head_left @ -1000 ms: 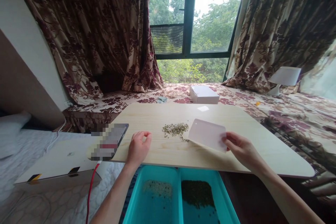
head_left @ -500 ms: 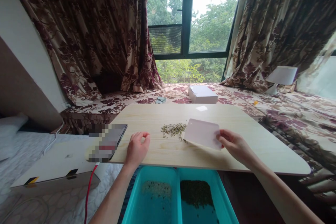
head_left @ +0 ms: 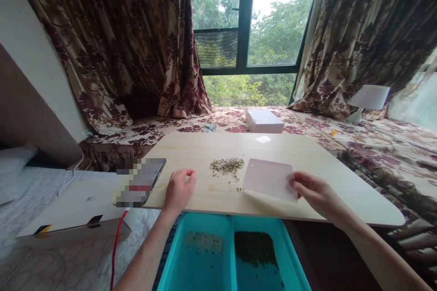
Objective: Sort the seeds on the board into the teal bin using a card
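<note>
In my right hand [head_left: 316,194] is a translucent white plastic scraper [head_left: 268,180], pinched by its right end between thumb and fingers. It is tilted just over the wooden tabletop [head_left: 327,163]. Left of the scraper lies a loose heap of small greenish beans [head_left: 225,167], with a few stray ones nearer me. My left hand [head_left: 180,190] rests near the table's front edge, its fingers curled in and nothing visible in them. Below that edge sits a turquoise two-part tub [head_left: 232,259]: pale grains in its left compartment, a dark green mass in its right.
A blurred phone [head_left: 145,184] with a red cable [head_left: 117,245] lies at the table's left, beside a white carton [head_left: 78,209] on the bed. Behind the table, a white box [head_left: 265,120] and a lamp [head_left: 368,97] stand on the window ledge.
My right hand and the scraper have moved right and slightly toward me, away from the beans. A few strays now show where the scraper was. My left hand has stayed about where it was.
</note>
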Demonstrator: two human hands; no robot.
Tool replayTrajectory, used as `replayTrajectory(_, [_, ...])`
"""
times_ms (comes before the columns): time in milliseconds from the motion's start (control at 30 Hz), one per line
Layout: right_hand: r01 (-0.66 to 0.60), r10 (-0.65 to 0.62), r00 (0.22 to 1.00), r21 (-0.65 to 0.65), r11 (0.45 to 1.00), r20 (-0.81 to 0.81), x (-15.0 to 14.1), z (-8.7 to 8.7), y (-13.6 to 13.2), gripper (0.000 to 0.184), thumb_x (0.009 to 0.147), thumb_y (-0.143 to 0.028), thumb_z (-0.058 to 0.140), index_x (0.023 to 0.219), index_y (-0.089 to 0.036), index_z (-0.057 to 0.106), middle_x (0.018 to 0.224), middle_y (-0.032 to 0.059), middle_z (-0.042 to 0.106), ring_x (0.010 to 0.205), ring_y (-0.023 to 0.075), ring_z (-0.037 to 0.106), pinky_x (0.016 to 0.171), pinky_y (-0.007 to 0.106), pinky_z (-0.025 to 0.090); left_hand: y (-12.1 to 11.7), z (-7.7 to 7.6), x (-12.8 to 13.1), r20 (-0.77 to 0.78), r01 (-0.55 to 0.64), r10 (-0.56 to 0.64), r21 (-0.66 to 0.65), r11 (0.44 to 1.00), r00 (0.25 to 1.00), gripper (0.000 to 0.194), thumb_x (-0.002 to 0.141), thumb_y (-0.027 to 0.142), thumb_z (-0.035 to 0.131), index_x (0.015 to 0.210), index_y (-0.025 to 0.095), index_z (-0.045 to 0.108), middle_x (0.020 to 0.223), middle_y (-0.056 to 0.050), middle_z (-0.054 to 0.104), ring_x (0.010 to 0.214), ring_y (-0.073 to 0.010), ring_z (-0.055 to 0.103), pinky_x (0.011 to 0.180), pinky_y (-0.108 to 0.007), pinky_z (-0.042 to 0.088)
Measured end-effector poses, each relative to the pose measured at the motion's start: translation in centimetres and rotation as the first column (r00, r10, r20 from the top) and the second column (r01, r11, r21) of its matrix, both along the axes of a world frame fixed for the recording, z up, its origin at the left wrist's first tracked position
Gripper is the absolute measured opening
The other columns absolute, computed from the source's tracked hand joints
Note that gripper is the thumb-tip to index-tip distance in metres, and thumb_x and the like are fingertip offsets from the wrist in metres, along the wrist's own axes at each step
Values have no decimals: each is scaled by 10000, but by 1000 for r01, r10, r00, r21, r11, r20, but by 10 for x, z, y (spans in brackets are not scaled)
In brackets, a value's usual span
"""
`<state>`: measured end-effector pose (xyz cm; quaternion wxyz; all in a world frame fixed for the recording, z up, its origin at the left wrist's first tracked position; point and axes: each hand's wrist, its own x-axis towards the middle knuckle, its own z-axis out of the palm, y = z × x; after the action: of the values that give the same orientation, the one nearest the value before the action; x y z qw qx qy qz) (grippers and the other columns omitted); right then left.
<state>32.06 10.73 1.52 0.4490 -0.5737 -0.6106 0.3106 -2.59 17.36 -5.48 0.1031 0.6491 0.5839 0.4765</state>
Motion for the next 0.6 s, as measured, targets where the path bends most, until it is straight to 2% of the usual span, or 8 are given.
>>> replayTrajectory(200, [33,-33,999,13,999,-3,1,-4,2,214,669,-376,605,708,-169,640,624,35,608,565,157,531,485,275,455,0,0,0,5,4,-4,-2,1000,1000,214,785,350,487,784,208,648,865,-53,677,940,-236,567,900,-380,439])
replayTrajectory(367, [8,-9,1000,-22,1000,-27,-4,-4,2,197,672,-355,583,706,-167,633,604,27,600,542,146,524,474,269,450,-1,1,0,4,2,-2,-6,1000,1000,221,787,356,488,786,206,650,872,-56,678,951,-239,563,905,-385,437])
replayTrajectory(600, [8,-8,999,7,1000,-39,-8,-3,1,172,675,-340,586,702,-174,620,606,25,606,536,142,531,466,260,450,0,1,0,6,4,-4,-4,1000,1000,212,789,345,491,793,207,652,875,-54,678,951,-237,565,912,-383,436])
